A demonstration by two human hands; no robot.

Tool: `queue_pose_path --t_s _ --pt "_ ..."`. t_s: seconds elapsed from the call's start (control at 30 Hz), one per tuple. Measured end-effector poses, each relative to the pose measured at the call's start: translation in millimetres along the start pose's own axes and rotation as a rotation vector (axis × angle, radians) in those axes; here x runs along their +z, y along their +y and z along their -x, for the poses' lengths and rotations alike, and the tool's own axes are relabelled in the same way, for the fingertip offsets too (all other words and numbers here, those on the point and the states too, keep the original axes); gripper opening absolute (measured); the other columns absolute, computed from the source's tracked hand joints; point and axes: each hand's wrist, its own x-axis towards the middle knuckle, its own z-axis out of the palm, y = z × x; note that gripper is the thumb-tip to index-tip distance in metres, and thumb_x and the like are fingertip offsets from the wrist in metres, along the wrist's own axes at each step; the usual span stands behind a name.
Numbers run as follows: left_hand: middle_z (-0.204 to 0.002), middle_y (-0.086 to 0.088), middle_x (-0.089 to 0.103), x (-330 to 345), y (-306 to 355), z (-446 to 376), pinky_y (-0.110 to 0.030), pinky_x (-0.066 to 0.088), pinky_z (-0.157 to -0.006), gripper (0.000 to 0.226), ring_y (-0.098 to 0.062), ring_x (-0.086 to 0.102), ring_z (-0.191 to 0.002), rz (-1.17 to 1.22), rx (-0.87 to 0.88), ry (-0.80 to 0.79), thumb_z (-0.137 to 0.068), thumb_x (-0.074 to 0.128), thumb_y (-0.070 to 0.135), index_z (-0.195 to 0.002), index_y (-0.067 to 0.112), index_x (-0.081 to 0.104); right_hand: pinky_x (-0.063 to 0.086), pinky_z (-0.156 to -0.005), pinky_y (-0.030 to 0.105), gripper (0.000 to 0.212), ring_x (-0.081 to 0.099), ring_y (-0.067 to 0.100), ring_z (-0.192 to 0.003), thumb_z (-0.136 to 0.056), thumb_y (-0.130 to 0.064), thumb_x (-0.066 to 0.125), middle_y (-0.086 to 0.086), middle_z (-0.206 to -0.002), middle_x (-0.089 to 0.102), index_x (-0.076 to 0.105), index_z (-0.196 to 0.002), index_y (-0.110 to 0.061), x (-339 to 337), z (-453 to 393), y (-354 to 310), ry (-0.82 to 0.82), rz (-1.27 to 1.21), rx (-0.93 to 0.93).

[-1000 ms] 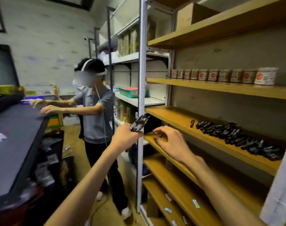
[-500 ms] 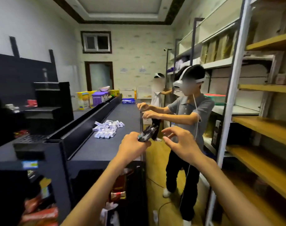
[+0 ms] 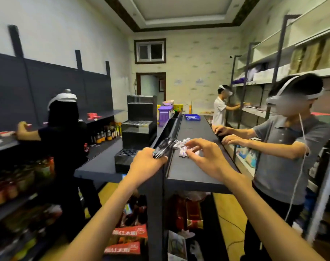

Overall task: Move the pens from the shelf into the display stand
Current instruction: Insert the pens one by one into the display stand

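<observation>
Centre frame: left hand grips a bundle of dark pens above the black counter's near end. Right hand beside it, fingers spread, holding nothing. Black holed display stand just left of the pens.

A small shop: stocked shelves, bottled goods, dark counters.

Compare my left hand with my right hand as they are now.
The left hand is curled round a bundle of dark pens; the right hand holds nothing. The left hand's fingers are closed; the right hand's are spread and loosely bent. The left hand is nearer the display stand. Both hover over the dark counter.
</observation>
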Motion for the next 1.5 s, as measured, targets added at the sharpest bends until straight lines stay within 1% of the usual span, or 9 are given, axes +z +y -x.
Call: queue_pose_path --t_s 0.17,0.27,0.53,0.67,0.77,0.93,1.07,1.3,1.5 --pt "-0.045 0.006 0.051 -43 -43 -32 -0.03 0.039 -0.05 0.035 -0.016 0.049 -0.044 0.067 -0.027 0.017 -0.082 0.074 0.032 -0.055 0.021 0.054 0.058 -0.081 0.028 0.022 0.068 0.008 -0.088 -0.094 -0.021 0.07 -0.004 -0.101 0.072 0.072 -0.115 -0.018 42 -37 -30 -0.062 -0.038 -0.015" --pt "-0.042 0.008 0.049 -61 -65 -55 -0.026 0.036 -0.045 0.039 -0.009 0.046 -0.038 0.103 -0.033 0.028 -0.08 0.075 0.035 -0.049 0.026 0.052 0.054 -0.075 0.015 0.023 0.067 0.007 -0.089 -0.095 -0.022 0.069 -0.006 -0.102 0.071 0.071 -0.118 -0.019 66 -57 -37 -0.077 -0.033 -0.039" --pt "-0.045 0.002 0.044 -96 -103 -129 -0.026 0.036 -0.041 0.026 -0.017 0.04 -0.036 0.281 -0.001 -0.067 -0.086 0.074 0.029 -0.075 0.016 0.054 0.056 -0.082 0.031 0.022 0.067 0.006 -0.088 -0.095 -0.026 0.069 -0.013 -0.096 0.07 0.07 -0.116 -0.022 120 -122 -39 -0.075 -0.05 -0.044" --pt "-0.049 0.003 0.046 -109 -103 -166 -0.026 0.036 -0.038 0.022 -0.015 0.04 -0.04 0.305 0.038 -0.093 -0.088 0.074 0.031 -0.076 0.018 0.061 0.052 -0.072 0.016 0.021 0.068 0.005 -0.084 -0.095 -0.026 0.069 -0.014 -0.094 0.069 0.071 -0.115 -0.022 133 -163 -35 -0.076 -0.07 -0.058" --pt "-0.05 0.002 0.05 -115 -105 -189 -0.025 0.037 -0.038 0.031 -0.015 0.042 -0.04 0.338 0.081 -0.142 -0.087 0.076 0.039 -0.061 0.024 0.066 0.047 -0.066 0.008 0.021 0.065 -0.004 -0.081 -0.094 -0.027 0.07 -0.019 -0.092 0.067 0.071 -0.115 -0.025 142 -189 -32 -0.061 -0.088 -0.089" --pt "-0.05 -0.002 0.047 -118 -114 -217 -0.024 0.039 -0.041 0.034 -0.016 0.044 -0.04 0.37 0.098 -0.255 -0.085 0.076 0.047 -0.071 0.016 0.074 0.048 -0.067 0.014 0.02 0.065 0.004 -0.078 -0.093 -0.026 0.072 -0.012 -0.09 0.07 0.072 -0.113 -0.024 157 -220 -28 -0.045 -0.154 -0.084" --pt "-0.051 -0.001 0.044 -120 -116 -239 -0.025 0.041 -0.044 0.032 -0.017 0.043 -0.043 0.383 0.107 -0.307 -0.086 0.075 0.048 -0.077 0.017 0.078 0.048 -0.064 0.013 0.017 0.064 -0.001 -0.07 -0.093 -0.023 0.072 -0.011 -0.087 0.071 0.073 -0.11 -0.021 161 -242 -27 -0.046 -0.197 -0.09" --pt "-0.053 0.002 0.043 -114 -113 -273 -0.023 0.039 -0.043 0.033 -0.013 0.042 -0.044 0.447 0.117 -0.432 -0.084 0.077 0.047 -0.084 0.014 0.078 0.051 -0.071 0.016 0.012 0.07 0.006 -0.079 -0.093 -0.022 0.073 -0.007 -0.09 0.076 0.075 -0.105 -0.022 159 -268 -25 -0.005 -0.352 -0.009" --pt "-0.049 0.002 0.05 -102 -113 -297 -0.026 0.037 -0.04 0.033 -0.015 0.044 -0.039 0.367 0.157 -0.257 -0.085 0.077 0.04 -0.073 0.013 0.063 0.049 -0.064 0.017 0.013 0.067 0.007 -0.069 -0.087 -0.029 0.079 -0.001 -0.081 0.073 0.07 -0.087 -0.02 159 -284 -31 0.184 -0.35 0.052"
